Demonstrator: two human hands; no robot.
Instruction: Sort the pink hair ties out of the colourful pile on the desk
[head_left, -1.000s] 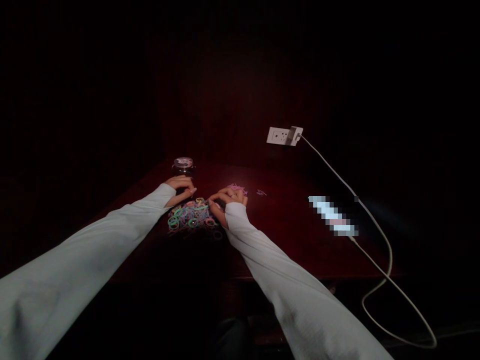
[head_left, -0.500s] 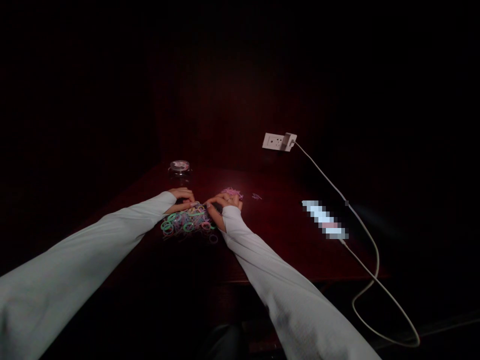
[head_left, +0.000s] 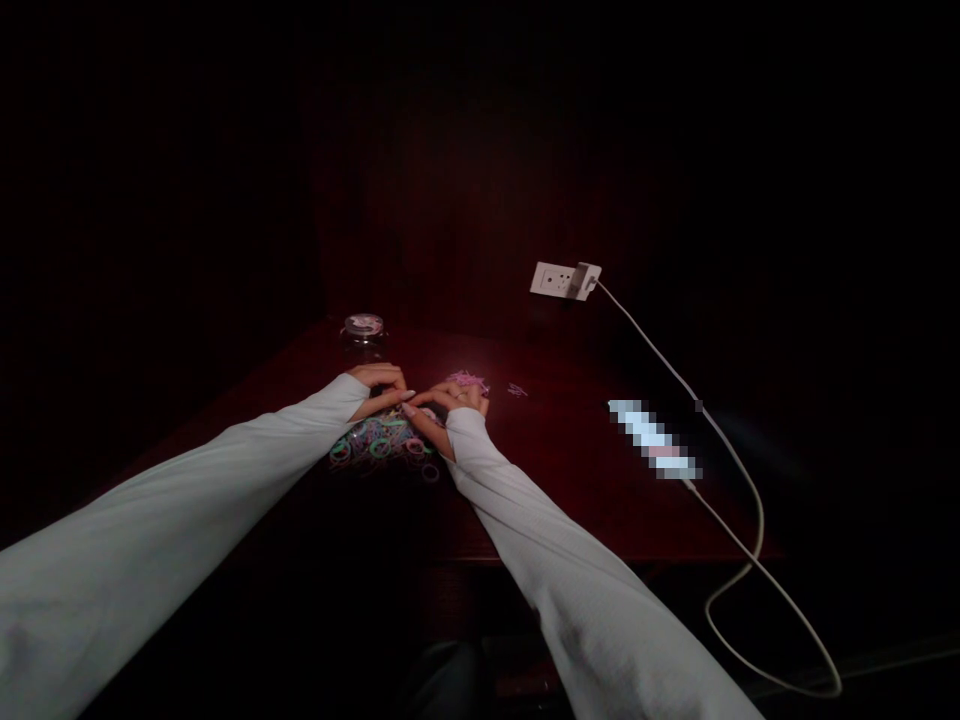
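A loose heap of small multicoloured rubber bands [head_left: 379, 448] lies on the dark red table. Over its far edge is my left hand [head_left: 381, 384], thumb and fingers drawn together in a pinch. My right hand [head_left: 448, 402] meets it from the other side, its fingers also bent closed, with the fingertips of both hands touching or nearly so. Whatever sits between the fingertips is too small and dim to make out. Just beyond my right hand lies a small pile of pink bands [head_left: 470, 381], partly covered by that hand. A few stray pink bands [head_left: 517, 390] lie to its right.
A clear round jar [head_left: 364, 332] with a patterned lid stands at the back left of the table [head_left: 555, 470]. To the right, a pixelated, lit phone [head_left: 652, 440] is connected to a white cable [head_left: 757, 500]. That runs to a charger in the wall socket [head_left: 555, 281].
My left hand has moved right, over the heap, and its fingertips now meet those of my right hand. My right hand has barely moved. The view has shifted slightly.
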